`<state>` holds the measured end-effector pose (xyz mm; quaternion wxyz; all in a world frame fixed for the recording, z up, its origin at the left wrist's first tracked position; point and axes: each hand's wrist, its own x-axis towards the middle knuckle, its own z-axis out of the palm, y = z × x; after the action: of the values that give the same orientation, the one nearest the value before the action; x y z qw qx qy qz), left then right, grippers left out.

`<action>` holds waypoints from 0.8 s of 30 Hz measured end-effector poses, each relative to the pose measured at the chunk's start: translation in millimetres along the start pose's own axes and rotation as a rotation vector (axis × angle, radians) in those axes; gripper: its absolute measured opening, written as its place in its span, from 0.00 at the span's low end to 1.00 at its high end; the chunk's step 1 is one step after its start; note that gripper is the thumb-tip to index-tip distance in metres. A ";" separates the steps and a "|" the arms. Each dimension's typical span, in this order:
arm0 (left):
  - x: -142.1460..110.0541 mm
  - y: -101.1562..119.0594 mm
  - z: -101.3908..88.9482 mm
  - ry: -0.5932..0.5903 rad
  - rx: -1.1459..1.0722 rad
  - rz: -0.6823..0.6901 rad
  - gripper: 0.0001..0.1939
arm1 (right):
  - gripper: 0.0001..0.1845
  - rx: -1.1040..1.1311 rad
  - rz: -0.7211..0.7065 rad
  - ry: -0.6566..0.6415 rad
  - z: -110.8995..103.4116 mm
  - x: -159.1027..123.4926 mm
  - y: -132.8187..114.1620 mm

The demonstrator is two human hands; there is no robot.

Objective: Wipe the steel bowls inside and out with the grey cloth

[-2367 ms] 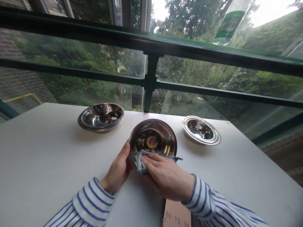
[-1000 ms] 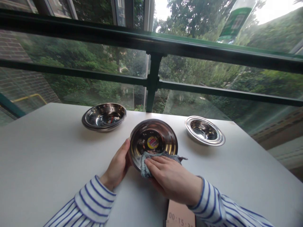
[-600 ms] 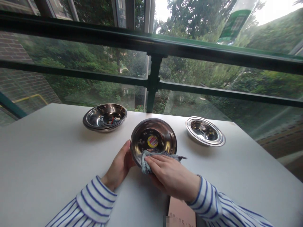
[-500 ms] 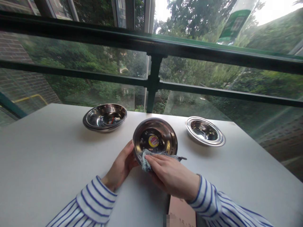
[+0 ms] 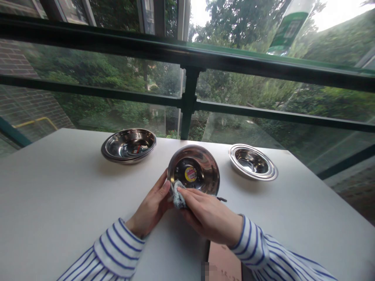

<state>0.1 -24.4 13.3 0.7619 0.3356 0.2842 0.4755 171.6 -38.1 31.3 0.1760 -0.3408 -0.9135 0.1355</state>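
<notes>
Steel bowl (image 5: 205,171) has shifted slightly rightward since the earlier frame; the cloth (image 5: 178,199) now bunches closer to its left rim. Bowl sits mid-worktop (image 5: 82,195), mouth tipped toward the camera; whether its base touches, cannot tell. Left hand (image 5: 155,201) curls round the near-left edge, thumb over the rim, other fingers mostly hidden. Right hand (image 5: 208,214), partly closed, presses the cloth there. Likeliest trouble: the bowl pivoting or slipping, since support shows on one side only. Cloth crowding the left thumb might loosen that hold; a rightward slide could knock the smaller bowl (image 5: 252,163).
</notes>
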 end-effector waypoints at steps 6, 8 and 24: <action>2.2 -3.8 -2.8 0.006 -0.023 0.025 0.27 | 0.27 -0.015 0.030 -0.020 1.6 -0.3 -3.3; 2.4 -3.8 -1.3 0.018 -0.016 0.028 0.28 | 0.26 -0.025 0.040 -0.019 2.9 0.3 -4.2; 2.4 -1.2 3.1 0.136 0.041 0.065 0.27 | 0.14 -0.180 0.130 -0.228 -25.6 -6.9 4.1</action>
<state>4.1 -23.3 14.0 0.7180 0.3268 0.3340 0.5159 189.4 -36.4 51.2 0.0308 -0.3961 -0.9120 0.1020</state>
